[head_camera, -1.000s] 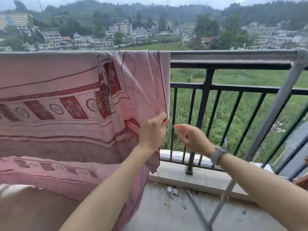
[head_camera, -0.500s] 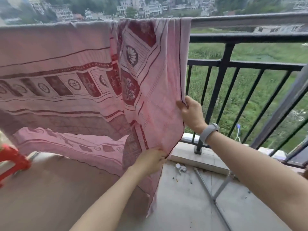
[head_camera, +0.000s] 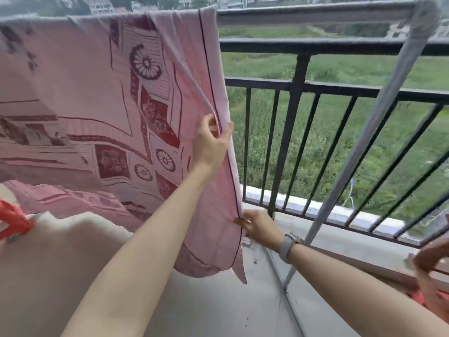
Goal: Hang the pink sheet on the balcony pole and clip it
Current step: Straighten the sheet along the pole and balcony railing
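**A:** so where's the sheet at?

**B:** The pink sheet (head_camera: 80, 93) is draped over the grey pole (head_camera: 315, 13) that runs along the top, covering its left part. Its right edge, the one with the dark stripe, hangs down toward the balcony floor (head_camera: 218, 307), and the bottom corner is folded under a bit.

**A:** and the hands?

**B:** Both are on that right edge. The left hand (head_camera: 211, 142) is reached up about halfway along the edge, thumb on one side and fingers wrapped behind, clamped on a fold of the cloth. The right hand (head_camera: 258, 227) is lower, near the bottom of the edge, pinching the hem between its fingertips. There's a grey watch (head_camera: 288, 246) on that wrist. The edge looks pulled fairly straight between the two hands.

**A:** any basket or tub around?

**B:** Can't make one out. There's a red thing (head_camera: 14, 222) at the left edge, blurry, can't tell what it is, resting by something pale.

**A:** what else is around?

**B:** The black railing (head_camera: 291, 122) is right behind the sheet, with a green field past it. A slanted grey leg (head_camera: 379, 132) of the rack crosses in front of the railing on the right. Small bits of debris lie on the floor near the right hand.
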Available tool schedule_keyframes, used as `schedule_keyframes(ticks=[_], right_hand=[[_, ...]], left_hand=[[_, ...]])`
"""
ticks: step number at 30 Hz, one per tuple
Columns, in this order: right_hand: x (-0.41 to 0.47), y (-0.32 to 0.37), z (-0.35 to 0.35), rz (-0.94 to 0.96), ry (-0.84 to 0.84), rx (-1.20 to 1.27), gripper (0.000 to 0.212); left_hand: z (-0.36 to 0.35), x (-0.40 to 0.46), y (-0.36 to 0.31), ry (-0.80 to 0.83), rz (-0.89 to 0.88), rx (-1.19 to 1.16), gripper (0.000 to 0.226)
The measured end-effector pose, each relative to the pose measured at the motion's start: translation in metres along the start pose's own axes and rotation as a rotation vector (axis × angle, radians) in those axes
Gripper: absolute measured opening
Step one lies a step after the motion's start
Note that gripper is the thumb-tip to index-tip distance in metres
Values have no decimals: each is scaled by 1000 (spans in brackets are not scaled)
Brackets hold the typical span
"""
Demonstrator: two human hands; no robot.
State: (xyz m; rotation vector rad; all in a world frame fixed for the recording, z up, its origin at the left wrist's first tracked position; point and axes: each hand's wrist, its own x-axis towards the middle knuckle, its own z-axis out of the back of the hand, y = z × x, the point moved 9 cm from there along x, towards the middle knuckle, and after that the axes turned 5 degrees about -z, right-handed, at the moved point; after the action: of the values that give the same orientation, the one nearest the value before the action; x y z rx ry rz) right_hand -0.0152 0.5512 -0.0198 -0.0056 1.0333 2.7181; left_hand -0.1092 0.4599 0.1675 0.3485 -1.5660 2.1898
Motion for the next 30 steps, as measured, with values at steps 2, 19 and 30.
schedule_keyframes(ticks=[2, 19, 30], right_hand=[[2, -3, 17, 41, 8, 15, 34], [22, 188, 298, 841, -584, -302, 36], [91, 270, 341, 783, -375, -433, 33]], left_hand=[[-4, 17, -22, -120, -28, -11, 51], [37, 139, -76, -364, 1, 81, 31], [61, 148, -124, -371, -198, 105, 13]])
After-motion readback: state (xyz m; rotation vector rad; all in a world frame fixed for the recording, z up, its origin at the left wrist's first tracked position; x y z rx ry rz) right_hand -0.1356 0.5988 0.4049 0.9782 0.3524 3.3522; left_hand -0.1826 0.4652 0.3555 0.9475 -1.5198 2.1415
